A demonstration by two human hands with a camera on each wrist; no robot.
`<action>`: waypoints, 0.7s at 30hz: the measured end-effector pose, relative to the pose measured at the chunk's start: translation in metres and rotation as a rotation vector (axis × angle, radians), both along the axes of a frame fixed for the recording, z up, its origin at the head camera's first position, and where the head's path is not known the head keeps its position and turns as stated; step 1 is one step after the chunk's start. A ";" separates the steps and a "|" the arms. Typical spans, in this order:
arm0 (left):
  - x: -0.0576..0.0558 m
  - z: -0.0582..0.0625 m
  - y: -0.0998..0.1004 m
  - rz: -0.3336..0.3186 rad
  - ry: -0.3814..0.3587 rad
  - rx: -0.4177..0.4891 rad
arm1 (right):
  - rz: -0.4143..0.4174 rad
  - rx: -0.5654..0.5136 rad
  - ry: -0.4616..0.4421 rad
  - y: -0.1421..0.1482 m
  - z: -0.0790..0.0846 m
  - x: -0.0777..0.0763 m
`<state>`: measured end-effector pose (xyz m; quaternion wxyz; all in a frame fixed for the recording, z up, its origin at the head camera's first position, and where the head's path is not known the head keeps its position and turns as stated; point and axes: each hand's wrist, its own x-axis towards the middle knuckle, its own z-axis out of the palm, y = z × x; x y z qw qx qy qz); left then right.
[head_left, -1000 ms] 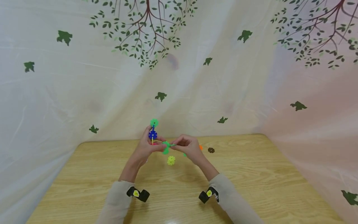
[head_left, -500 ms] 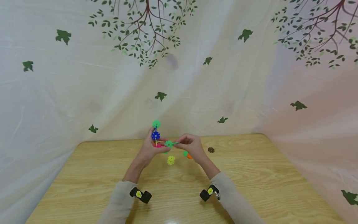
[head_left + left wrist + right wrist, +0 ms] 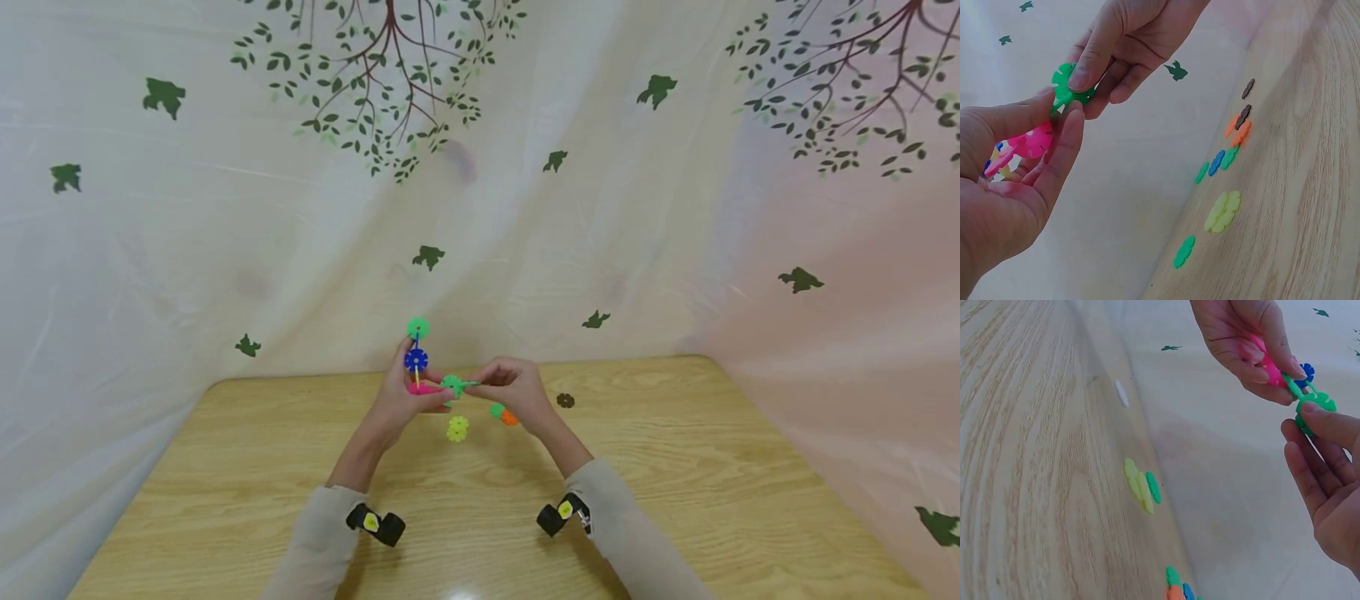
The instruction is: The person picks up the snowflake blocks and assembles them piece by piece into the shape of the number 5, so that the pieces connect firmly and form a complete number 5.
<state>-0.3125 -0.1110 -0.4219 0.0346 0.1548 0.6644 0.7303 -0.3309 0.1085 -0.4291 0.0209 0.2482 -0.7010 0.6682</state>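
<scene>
My left hand (image 3: 393,400) holds a chain of notched plastic snowflake discs. At its upper end is a green disc (image 3: 418,328), above a blue disc (image 3: 416,360). Lower down, a pink disc (image 3: 1038,140) lies within the left fingers, and a yellow piece shows only in part. Between left thumb and forefinger sits a green disc (image 3: 452,385) by the pink. With thumb and fingers my right hand (image 3: 513,393) pinches another green disc (image 3: 1317,403), set edge-on against the left hand's green one. Both hands are raised above the table.
Loose discs lie on the wooden table (image 3: 660,483): yellow (image 3: 457,429), green (image 3: 497,411), orange (image 3: 510,417) and brown (image 3: 566,401). A blue disc (image 3: 1217,162) and a white one (image 3: 1122,393) show in the wrist views. Behind the table hangs a printed cloth (image 3: 495,275).
The left hand and its chain have shifted slightly right. The right hand has moved a little, uncovering the orange disc beside the loose green one. Both hands keep their discs.
</scene>
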 end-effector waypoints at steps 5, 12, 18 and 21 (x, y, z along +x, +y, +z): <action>0.001 0.000 0.001 0.030 -0.027 0.028 | 0.019 0.050 0.028 -0.001 0.001 0.001; 0.005 0.001 0.005 0.077 -0.033 0.058 | 0.000 0.107 0.137 -0.002 0.001 0.004; 0.009 0.002 0.009 0.072 -0.022 0.070 | -0.044 0.171 0.201 0.000 0.009 0.011; 0.010 0.001 0.011 0.064 -0.010 0.066 | -0.058 0.209 0.222 0.000 0.023 0.022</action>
